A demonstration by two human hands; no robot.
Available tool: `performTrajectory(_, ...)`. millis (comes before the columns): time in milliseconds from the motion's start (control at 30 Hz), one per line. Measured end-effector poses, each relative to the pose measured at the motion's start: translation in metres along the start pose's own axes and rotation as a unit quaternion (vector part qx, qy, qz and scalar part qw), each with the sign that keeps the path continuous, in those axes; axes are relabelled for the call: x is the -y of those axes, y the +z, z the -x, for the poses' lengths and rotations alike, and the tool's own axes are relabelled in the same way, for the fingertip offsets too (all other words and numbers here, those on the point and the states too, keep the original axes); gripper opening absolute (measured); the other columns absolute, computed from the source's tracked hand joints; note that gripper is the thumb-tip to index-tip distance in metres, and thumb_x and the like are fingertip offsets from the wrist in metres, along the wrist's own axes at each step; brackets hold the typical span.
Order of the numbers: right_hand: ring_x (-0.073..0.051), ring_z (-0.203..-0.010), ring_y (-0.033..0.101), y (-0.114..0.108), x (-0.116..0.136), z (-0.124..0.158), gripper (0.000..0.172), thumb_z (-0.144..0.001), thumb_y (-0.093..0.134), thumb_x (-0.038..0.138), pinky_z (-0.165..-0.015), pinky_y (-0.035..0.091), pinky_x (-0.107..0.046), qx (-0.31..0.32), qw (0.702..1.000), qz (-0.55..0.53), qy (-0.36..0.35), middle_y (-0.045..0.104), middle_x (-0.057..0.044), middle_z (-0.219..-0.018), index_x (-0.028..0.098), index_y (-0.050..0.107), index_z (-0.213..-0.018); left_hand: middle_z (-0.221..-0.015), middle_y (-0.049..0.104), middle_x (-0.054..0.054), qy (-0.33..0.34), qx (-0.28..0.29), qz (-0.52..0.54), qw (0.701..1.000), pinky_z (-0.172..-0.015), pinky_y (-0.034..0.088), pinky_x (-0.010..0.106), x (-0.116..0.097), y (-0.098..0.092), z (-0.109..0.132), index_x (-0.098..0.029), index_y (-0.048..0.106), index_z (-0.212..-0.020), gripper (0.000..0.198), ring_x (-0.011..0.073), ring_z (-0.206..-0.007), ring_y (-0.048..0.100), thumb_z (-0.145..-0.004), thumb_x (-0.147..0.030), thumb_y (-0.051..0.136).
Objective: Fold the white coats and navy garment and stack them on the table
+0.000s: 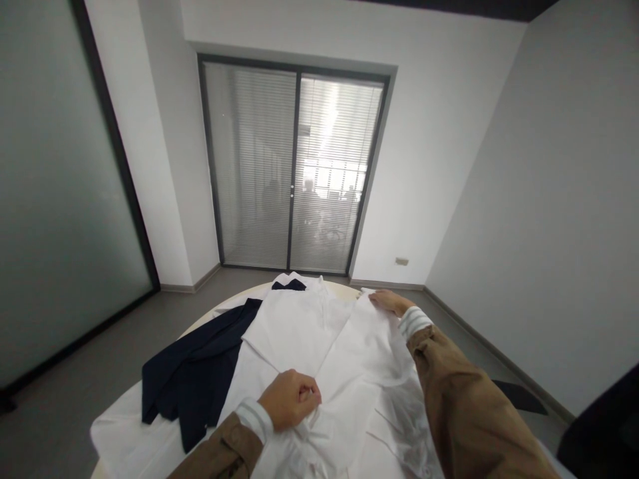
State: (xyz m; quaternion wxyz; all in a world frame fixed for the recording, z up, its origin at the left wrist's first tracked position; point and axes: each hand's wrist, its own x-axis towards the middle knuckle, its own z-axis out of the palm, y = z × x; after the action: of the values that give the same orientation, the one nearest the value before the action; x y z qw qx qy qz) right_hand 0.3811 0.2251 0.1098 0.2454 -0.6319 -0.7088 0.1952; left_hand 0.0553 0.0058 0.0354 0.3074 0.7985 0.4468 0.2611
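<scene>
A white shirt-like garment [299, 326] lies spread over the round table, its front edges and folds running away from me. My left hand [292, 400] is closed, thumb and fingers pinching the white cloth near the table's close side, where it bunches into creases. Farther off on the right, my right hand [392, 303] grips the far edge of the white cloth, its fingertips partly hidden by the fabric. Dark navy cloth [207, 372] drapes across the left side beside the white fabric. A small navy patch [289, 285] shows at the far end.
The pale rim of the round table [192, 326] shows at the left. Beyond it stands a framed glass door [292, 166] with blinds. A frosted glass panel [60, 199] is on the left. A black object [606, 426] juts in at lower right.
</scene>
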Motion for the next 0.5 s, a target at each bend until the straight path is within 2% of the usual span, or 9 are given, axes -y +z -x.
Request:
performTrajectory(67, -0.023, -0.079, 0.066, 0.001, 0.001, -0.002, 0.023, -0.089, 0.061, 0.035, -0.069, 0.050, -0.030, -0.024, 0.999, -0.021, 0.029, 0.071, -0.009, -0.078, 0.014, 0.068, -0.091, -0.048, 0.044, -0.006, 0.000, 0.002, 0.007, 1.000, -0.050, 0.028, 0.021, 0.001, 0.001, 0.000, -0.017, 0.074, -0.074, 0.023, 0.0093, -0.047, 0.040, -0.082, -0.030, 0.057)
performTrajectory(133, -0.022, -0.077, 0.065, 0.000, 0.001, -0.006, 0.026, -0.087, 0.060, 0.035, -0.067, 0.048, -0.028, -0.064, 0.996, -0.034, 0.057, 0.071, -0.009, -0.078, 0.011, 0.067, -0.096, -0.048, 0.044, -0.006, -0.001, -0.001, 0.014, 1.000, -0.050, 0.028, 0.022, 0.003, 0.002, -0.001, -0.017, 0.074, -0.073, 0.024, 0.0094, -0.048, 0.040, -0.083, -0.030, 0.056)
performTrajectory(300, -0.020, -0.088, 0.062, 0.000, -0.004, -0.017, 0.040, -0.088, 0.054, 0.034, -0.071, 0.046, -0.025, -0.158, 0.980, -0.036, 0.116, 0.068, -0.012, -0.102, 0.011, 0.055, -0.121, -0.057, 0.054, -0.003, -0.004, -0.056, 0.050, 0.997, -0.056, 0.035, 0.023, 0.007, 0.004, -0.007, -0.016, 0.071, -0.080, 0.026, 0.0119, -0.056, 0.049, -0.087, -0.027, 0.050)
performTrajectory(367, -0.020, -0.087, 0.062, -0.001, -0.008, -0.017, 0.041, -0.086, 0.057, 0.037, -0.071, 0.046, -0.025, -0.147, 0.979, -0.032, 0.138, 0.068, -0.011, -0.099, 0.012, 0.056, -0.118, -0.068, 0.060, -0.001, -0.001, -0.073, 0.071, 0.995, -0.060, 0.039, 0.023, 0.008, 0.004, -0.009, -0.016, 0.069, -0.091, 0.019, 0.0129, -0.062, 0.053, -0.085, -0.025, 0.053)
performTrajectory(500, -0.022, -0.072, 0.062, -0.005, -0.020, -0.008, 0.032, -0.080, 0.064, 0.042, -0.063, 0.046, -0.029, -0.061, 0.978, -0.014, 0.197, 0.065, -0.009, -0.072, 0.011, 0.066, -0.088, -0.086, 0.063, 0.001, 0.005, -0.075, 0.088, 0.993, -0.064, 0.044, 0.023, 0.013, 0.006, -0.010, -0.019, 0.063, -0.103, 0.029, 0.0129, -0.067, 0.056, -0.075, -0.016, 0.059)
